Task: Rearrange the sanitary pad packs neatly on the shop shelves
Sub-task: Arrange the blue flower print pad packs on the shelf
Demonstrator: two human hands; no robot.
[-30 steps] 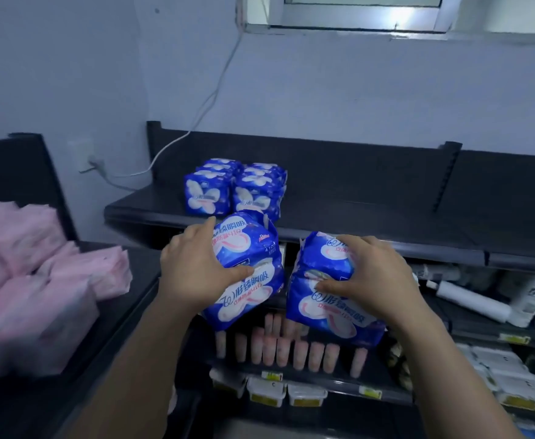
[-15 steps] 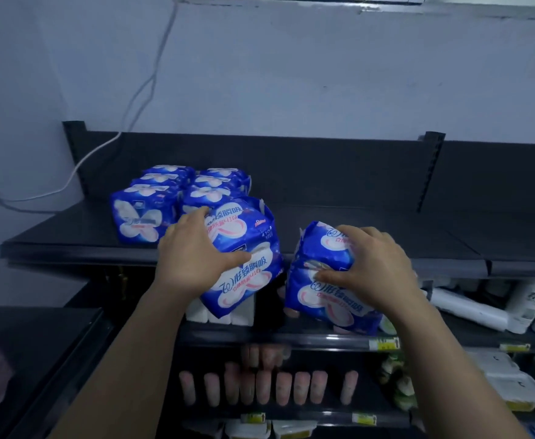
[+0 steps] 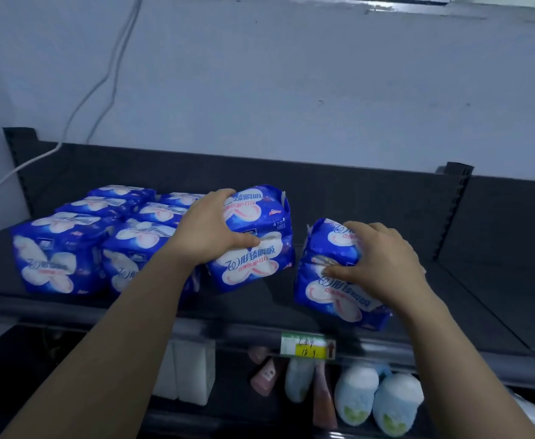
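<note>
**While both hands held blue packs at the top shelf**

Where the pale wall [image 3: 291, 90] met the rack, a white cable [image 3: 101, 80] ran down toward the left corner. Dark top shelf [image 3: 481, 296] sat below, with its back panel [image 3: 323, 191] upright.

A group of blue sanitary pad packs [image 3: 101, 236] stood in close rows on the shelf's left part.

Left hand [image 3: 209, 229] gripped a first blue pack [image 3: 253, 248] from above, thumb across its front. This pack was tilted, just beside the group's right side.

Right hand [image 3: 383, 264] clasped a second blue pack [image 3: 332, 280] near the shelf's front edge, apart from the first.

Could not tell whether either held pack rested on the shelf.

White blocks [image 3: 187, 372] and two fuzzy white-and-blue items [image 3: 374, 397] sat on the lower shelf.

Green-and-yellow price tag [image 3: 307, 345] was on the front rail, under the second pack.
</note>
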